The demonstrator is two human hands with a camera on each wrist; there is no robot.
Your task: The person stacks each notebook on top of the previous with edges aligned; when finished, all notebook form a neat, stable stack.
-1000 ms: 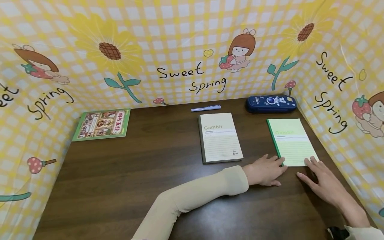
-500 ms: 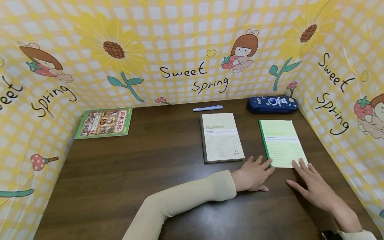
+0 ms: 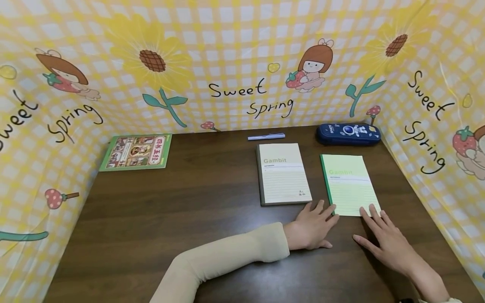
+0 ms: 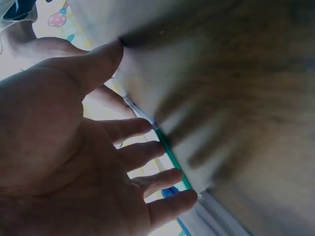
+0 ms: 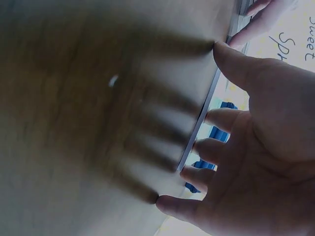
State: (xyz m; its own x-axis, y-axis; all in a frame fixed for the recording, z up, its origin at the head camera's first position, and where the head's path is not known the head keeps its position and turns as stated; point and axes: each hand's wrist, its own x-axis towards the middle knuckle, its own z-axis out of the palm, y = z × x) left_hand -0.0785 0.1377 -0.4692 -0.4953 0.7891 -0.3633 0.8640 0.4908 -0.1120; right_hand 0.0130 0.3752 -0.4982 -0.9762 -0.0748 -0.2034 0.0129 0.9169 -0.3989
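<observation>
A pale green "Gambit" notebook [image 3: 350, 187] with a green spine lies flat at the right of the dark table. My left hand [image 3: 312, 226] has its fingers spread, tips at the notebook's lower left corner and green spine. In the left wrist view the same hand's fingertips [image 4: 156, 148] line up along that spine. My right hand [image 3: 390, 244] rests spread at the lower right corner, with some fingertips [image 5: 201, 147] on the notebook's edge and the thumb apart on the table. Just left of it lies a cream "Gambit" notebook [image 3: 286, 179] with a dark spine, its lower corner near my left fingers.
A blue pen [image 3: 266, 136] lies behind the cream notebook. At the back right stands a navy pencil case [image 3: 348, 134] with space pictures. A green-bordered book [image 3: 136, 151] lies at the back left. Patterned yellow checked cloth [image 3: 235, 54] walls in the table [image 3: 151, 227].
The green notebook has slid left and slightly toward me, narrowing the gap to the cream notebook. Both hands have moved left with it. The head view has shifted a little.
</observation>
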